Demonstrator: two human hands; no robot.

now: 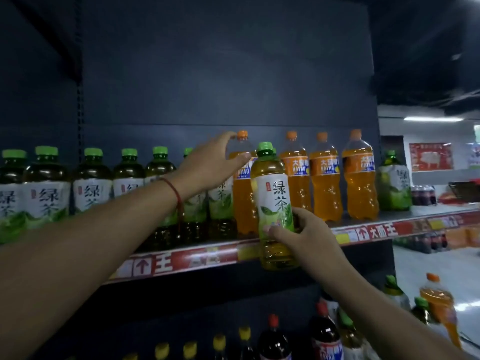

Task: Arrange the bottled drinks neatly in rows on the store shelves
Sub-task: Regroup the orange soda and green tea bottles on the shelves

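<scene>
My right hand [298, 232] grips a green tea bottle [275, 193] with a green cap and white label, held upright in front of the shelf edge [207, 258]. My left hand [215, 165] reaches to the neck of an orange soda bottle [242, 203] with an orange cap; its fingers curl around the upper part, thumb against the label. A row of green tea bottles [91, 183] fills the shelf to the left. Three more orange soda bottles [324, 178] stand to the right, then one lone green tea bottle [393, 183] at the far right end.
A lower shelf holds dark drinks with red caps [272, 339] and yellow-capped bottles [218, 344]. Loose green tea and orange bottles [439, 307] sit lower right. Behind, a dark back panel [220, 74]. An aisle with stacked drinks [426, 242] opens at the right.
</scene>
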